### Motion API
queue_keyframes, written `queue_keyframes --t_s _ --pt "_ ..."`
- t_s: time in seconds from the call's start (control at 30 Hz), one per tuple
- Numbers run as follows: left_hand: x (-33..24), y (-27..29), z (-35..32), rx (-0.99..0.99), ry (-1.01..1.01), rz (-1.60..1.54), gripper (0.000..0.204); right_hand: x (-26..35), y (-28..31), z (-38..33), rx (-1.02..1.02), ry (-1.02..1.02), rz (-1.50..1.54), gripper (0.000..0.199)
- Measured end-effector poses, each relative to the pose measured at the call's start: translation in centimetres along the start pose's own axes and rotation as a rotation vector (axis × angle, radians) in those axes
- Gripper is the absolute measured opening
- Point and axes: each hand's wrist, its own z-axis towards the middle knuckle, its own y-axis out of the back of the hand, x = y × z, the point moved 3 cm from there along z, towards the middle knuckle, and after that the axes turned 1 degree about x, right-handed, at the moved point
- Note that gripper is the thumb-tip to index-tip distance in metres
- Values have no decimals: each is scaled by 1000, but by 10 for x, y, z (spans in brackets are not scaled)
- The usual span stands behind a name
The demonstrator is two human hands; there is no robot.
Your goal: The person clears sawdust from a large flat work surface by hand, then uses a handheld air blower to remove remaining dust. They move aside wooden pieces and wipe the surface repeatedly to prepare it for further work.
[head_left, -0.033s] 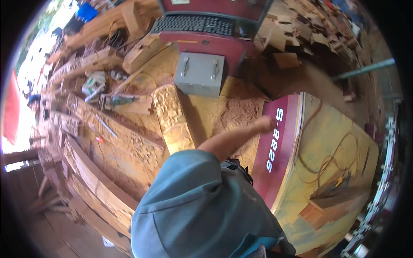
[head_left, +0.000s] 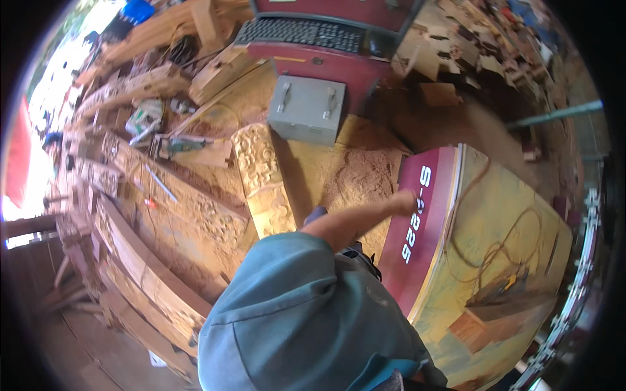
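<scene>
From the teal sleeve [head_left: 274,274], my left forearm reaches across to the right. My left hand [head_left: 405,202] is over the edge of a dark red panel [head_left: 394,274] with white lettering. Blur smears its fingers, so neither their pose nor anything in them can be made out. My right hand does not show. Left of the forearm lies a wooden piece carved with scrolls [head_left: 257,159]. Reddish sawdust [head_left: 358,174] is heaped just beyond the arm. Past the forearm peeks a small bluish dark shape [head_left: 315,216] that I cannot identify.
A grey metal box [head_left: 306,107] with two handles stands before a keyboard [head_left: 300,34] and mouse [head_left: 380,44]. Carved beams [head_left: 176,186] and a power tool [head_left: 186,144] lie left. On the right, a yellowish tabletop [head_left: 515,228] bears a looped cord [head_left: 499,251] and a wooden block [head_left: 486,326].
My left hand sits slightly lower against the red panel. The bluish dark shape beyond the forearm has come into sight. The whole view has shifted a little.
</scene>
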Motion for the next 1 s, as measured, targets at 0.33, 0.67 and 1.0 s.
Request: queue_keyframes --t_s 0.33,0.67,1.0 --pt "318 49 -268 -507 937 -247 50 265 36 131 171 311 -91 48" --pt "406 107 -465 -1412 1217 -583 46 692 -197 82 419 1105 -270 44" --pt "354 21 -489 -1760 1425 -1371 39 1026 -443 -98 576 1323 -228 54"
